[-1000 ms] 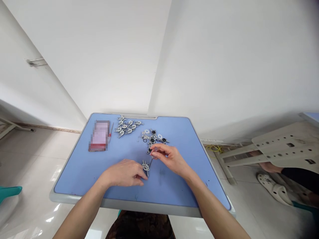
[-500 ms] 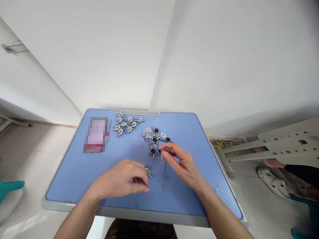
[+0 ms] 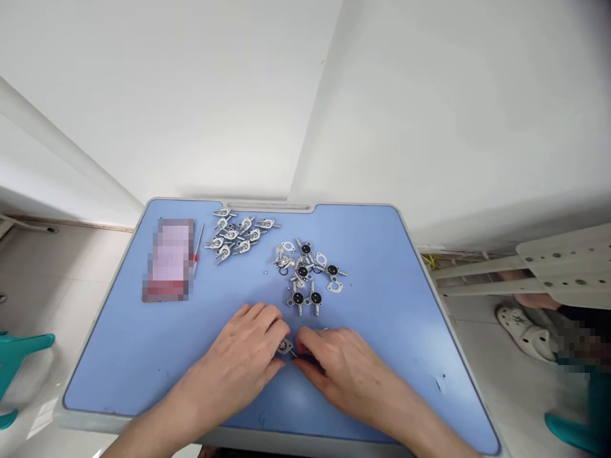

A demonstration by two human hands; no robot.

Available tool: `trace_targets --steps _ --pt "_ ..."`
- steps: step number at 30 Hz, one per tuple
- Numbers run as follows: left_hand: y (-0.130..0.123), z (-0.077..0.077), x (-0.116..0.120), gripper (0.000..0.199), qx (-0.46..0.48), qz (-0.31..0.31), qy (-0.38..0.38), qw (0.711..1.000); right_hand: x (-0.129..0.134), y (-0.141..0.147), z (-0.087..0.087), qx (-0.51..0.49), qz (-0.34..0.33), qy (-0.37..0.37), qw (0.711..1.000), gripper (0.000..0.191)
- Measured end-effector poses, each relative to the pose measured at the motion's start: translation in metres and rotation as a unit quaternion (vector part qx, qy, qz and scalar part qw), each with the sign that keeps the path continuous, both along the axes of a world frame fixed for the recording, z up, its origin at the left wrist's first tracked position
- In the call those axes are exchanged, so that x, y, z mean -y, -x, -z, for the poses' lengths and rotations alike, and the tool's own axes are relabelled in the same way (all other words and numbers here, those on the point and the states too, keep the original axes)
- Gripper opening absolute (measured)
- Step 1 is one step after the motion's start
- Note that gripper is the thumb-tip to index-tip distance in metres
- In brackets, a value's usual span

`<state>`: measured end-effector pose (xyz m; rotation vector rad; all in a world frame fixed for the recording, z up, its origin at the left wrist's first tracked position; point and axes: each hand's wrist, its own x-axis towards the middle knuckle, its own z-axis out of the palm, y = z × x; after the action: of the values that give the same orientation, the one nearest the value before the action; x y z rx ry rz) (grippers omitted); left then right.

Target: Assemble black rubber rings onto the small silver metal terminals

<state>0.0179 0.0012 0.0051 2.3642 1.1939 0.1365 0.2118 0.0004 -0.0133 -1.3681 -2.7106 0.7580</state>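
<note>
My left hand [image 3: 251, 346] is closed around a small metal valve [image 3: 285, 346], with its oval flange plate showing between the fingers. Close by on the right, my right hand [image 3: 334, 356] has its thumb and fingers pinched together by the valve's pipe end. What sits in that pinch is hidden, and a bit of pale metal peeks out behind the knuckles. Beyond the hands lie several valve bodies [image 3: 302, 271] with round black inserts, mixed with loose oval plates [image 3: 335, 286] and a dark ring [image 3: 283, 271].
Several valves with plates fitted [image 3: 245, 224] are grouped at the table's back left. Left of them lie a screwdriver [image 3: 198, 251] and a blurred-out phone [image 3: 172, 257]. The blue table [image 3: 382, 254] meets a white wall. A person's foot in a clog [image 3: 525, 334] is at right.
My right hand has come from the pile of valve bodies down beside my left hand. My left hand has closed on the valve that lay behind its fingers. The view has shifted slightly.
</note>
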Motion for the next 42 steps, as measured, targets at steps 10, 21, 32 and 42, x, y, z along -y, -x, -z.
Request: trace_targets --steps 10,21,32,42 --pt "-0.004 0.010 0.000 0.010 -0.035 0.017 -0.033 0.999 -0.001 0.000 0.005 -0.016 -0.004 -0.016 1.000 0.015" --pt "-0.005 0.012 0.001 0.013 -0.014 0.024 -0.052 0.998 -0.008 -0.003 0.002 -0.062 0.026 0.040 0.997 0.018" --pt "-0.007 0.009 0.002 0.015 -0.026 0.040 -0.042 0.998 -0.010 -0.002 -0.001 -0.048 0.044 0.085 0.994 0.017" --pt "-0.006 0.010 -0.002 0.014 0.004 0.016 -0.016 1.000 -0.012 -0.001 -0.002 -0.048 0.057 0.094 0.993 0.015"
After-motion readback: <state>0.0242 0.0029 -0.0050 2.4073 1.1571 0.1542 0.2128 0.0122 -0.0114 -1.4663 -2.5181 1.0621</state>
